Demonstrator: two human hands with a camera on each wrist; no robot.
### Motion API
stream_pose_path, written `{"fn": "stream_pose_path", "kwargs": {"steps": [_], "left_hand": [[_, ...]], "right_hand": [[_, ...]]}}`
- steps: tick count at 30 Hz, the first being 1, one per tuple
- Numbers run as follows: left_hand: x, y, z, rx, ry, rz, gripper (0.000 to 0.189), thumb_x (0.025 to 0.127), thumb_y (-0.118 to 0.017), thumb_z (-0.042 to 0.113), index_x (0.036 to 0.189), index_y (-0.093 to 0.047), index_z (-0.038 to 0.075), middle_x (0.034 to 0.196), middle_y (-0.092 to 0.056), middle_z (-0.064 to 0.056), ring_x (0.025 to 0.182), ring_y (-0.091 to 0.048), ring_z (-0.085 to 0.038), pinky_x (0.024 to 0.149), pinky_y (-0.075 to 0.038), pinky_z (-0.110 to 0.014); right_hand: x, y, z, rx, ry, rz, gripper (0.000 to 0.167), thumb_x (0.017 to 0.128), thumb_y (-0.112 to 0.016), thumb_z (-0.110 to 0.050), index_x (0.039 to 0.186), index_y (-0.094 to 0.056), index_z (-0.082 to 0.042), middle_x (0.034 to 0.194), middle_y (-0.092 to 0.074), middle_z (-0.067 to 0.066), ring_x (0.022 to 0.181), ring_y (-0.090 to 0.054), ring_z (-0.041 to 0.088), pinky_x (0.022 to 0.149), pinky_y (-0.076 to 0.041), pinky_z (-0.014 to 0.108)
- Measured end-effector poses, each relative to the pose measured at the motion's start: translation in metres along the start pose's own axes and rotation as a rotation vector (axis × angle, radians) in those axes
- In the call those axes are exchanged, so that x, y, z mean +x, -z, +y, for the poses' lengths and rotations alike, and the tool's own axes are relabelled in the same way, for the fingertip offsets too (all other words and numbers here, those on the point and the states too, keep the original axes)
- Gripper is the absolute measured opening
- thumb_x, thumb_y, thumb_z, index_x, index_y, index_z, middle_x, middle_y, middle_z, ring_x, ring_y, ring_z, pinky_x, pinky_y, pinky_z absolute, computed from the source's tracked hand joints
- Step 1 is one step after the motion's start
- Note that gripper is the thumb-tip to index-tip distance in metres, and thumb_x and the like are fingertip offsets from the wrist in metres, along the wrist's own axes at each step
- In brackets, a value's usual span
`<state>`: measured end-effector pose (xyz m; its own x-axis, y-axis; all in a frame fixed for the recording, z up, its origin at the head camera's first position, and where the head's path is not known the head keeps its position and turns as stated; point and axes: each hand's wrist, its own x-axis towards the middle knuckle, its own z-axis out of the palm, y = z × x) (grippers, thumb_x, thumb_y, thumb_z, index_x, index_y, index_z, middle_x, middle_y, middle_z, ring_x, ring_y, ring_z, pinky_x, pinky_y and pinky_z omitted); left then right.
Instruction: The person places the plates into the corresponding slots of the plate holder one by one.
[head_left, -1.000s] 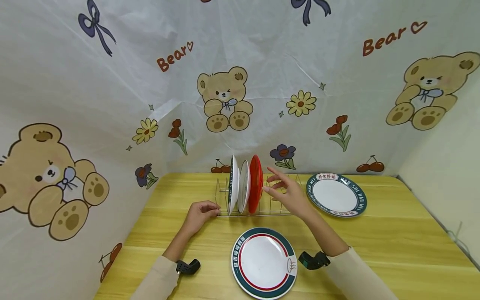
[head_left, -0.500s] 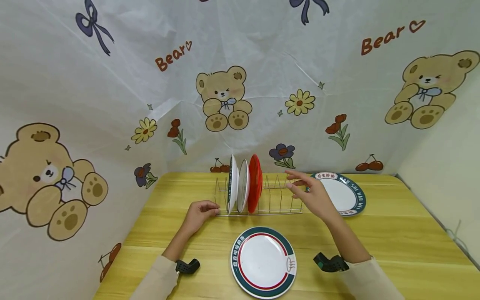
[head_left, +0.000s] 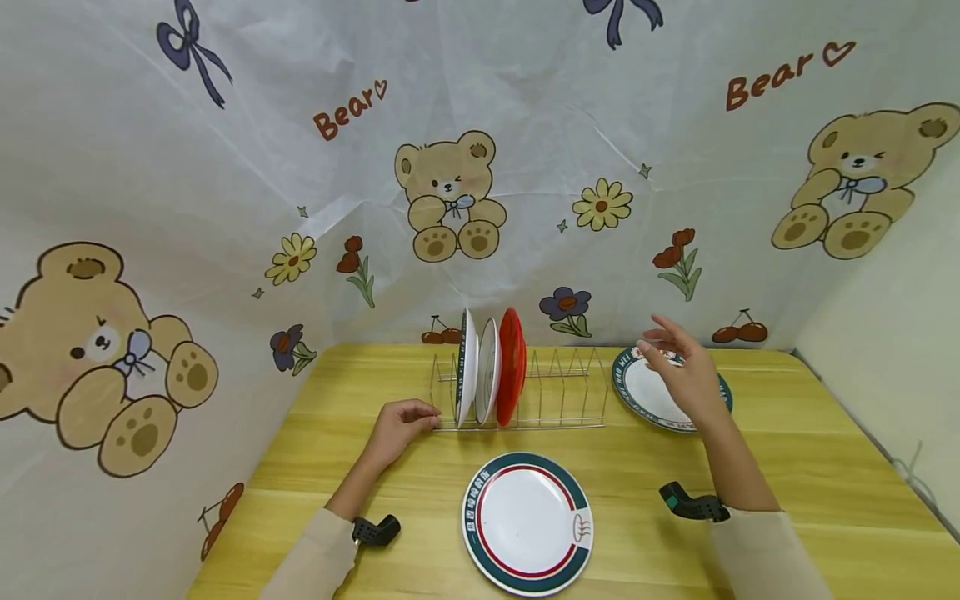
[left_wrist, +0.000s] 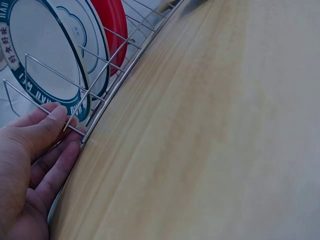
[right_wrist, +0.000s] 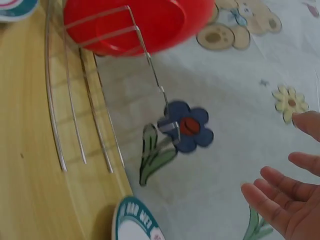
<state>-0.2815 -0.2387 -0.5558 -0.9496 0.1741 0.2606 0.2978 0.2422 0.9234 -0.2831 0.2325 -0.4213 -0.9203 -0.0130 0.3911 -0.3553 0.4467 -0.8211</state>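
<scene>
My left hand (head_left: pixel 400 429) pinches the left end of a wire dish rack (head_left: pixel 558 427) between thumb and fingers. The left wrist view shows the fingers around its end wire (left_wrist: pixel 75 129). Three plates stand upright in the rack's left half: a white one with a lettered green rim (head_left: pixel 467 371), a smaller white one (head_left: pixel 487 375) and a red one (head_left: pixel 512 367). Over an oval green-rimmed plate (head_left: pixel 645 392) right of the rack hovers my right hand (head_left: pixel 686 373), fingers spread and holding nothing. It covers part of that plate from the head camera.
A round white plate (head_left: pixel 527 523) with green and red rings lies flat on the wooden table (head_left: pixel 810 467) in front of the rack. Behind the table hangs a white cloth (head_left: pixel 525 150) printed with bears and flowers. Both wrists wear small black cameras.
My right hand has moved right, from beside the red plate, past the rack's right end, to over the oval plate. The left hand stays at the rack's left end.
</scene>
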Motion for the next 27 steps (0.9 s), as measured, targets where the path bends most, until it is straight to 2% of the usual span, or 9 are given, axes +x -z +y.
{"fn": "stream_pose_path", "kwargs": {"steps": [4, 8, 11, 18, 27], "left_hand": [[0.001, 0.001, 0.001, -0.001, -0.013, 0.0, 0.009, 0.089, -0.079, 0.013, 0.096, -0.079, 0.007, 0.094, -0.076, -0.008, 0.084, -0.07, -0.022, 0.073, -0.058, -0.026], [0.001, 0.001, 0.001, 0.01, -0.011, -0.002, 0.007, 0.09, -0.079, 0.013, 0.095, -0.08, 0.009, 0.094, -0.076, -0.007, 0.083, -0.071, -0.021, 0.073, -0.059, -0.026], [0.001, 0.001, 0.001, 0.01, -0.008, -0.006, 0.006, 0.09, -0.078, 0.012, 0.095, -0.08, 0.01, 0.093, -0.076, -0.006, 0.082, -0.071, -0.021, 0.073, -0.059, -0.027], [0.0, 0.0, 0.001, 0.014, -0.006, -0.006, 0.006, 0.09, -0.078, 0.008, 0.095, -0.08, 0.008, 0.092, -0.077, -0.007, 0.081, -0.071, -0.02, 0.072, -0.059, -0.027], [0.001, 0.001, 0.0, 0.001, -0.022, -0.01, 0.006, 0.09, -0.078, 0.01, 0.095, -0.079, 0.008, 0.091, -0.076, -0.008, 0.08, -0.071, -0.018, 0.07, -0.059, -0.026]], "right_hand": [[0.003, 0.019, 0.017, -0.069, -0.049, 0.044, 0.058, 0.103, -0.061, -0.037, 0.155, -0.044, -0.017, 0.137, -0.058, 0.017, 0.112, -0.056, 0.002, 0.084, -0.051, 0.011], [0.002, 0.035, 0.03, -0.134, -0.112, 0.055, 0.062, 0.102, -0.059, -0.044, 0.157, -0.041, -0.021, 0.145, -0.054, 0.018, 0.128, -0.05, 0.027, 0.104, -0.049, 0.042], [0.002, 0.044, 0.04, -0.159, -0.154, 0.07, 0.064, 0.102, -0.057, -0.046, 0.158, -0.038, -0.02, 0.149, -0.05, 0.02, 0.134, -0.044, 0.039, 0.105, -0.041, 0.065], [0.001, 0.059, 0.066, -0.205, -0.223, 0.078, 0.069, 0.103, -0.055, -0.047, 0.159, -0.034, -0.012, 0.159, -0.035, 0.021, 0.141, -0.036, 0.046, 0.105, -0.039, 0.067], [-0.003, 0.078, 0.09, -0.212, -0.309, 0.072, 0.071, 0.103, -0.053, -0.047, 0.159, -0.031, -0.007, 0.159, -0.029, 0.031, 0.142, -0.031, 0.054, 0.105, -0.036, 0.07]]}}
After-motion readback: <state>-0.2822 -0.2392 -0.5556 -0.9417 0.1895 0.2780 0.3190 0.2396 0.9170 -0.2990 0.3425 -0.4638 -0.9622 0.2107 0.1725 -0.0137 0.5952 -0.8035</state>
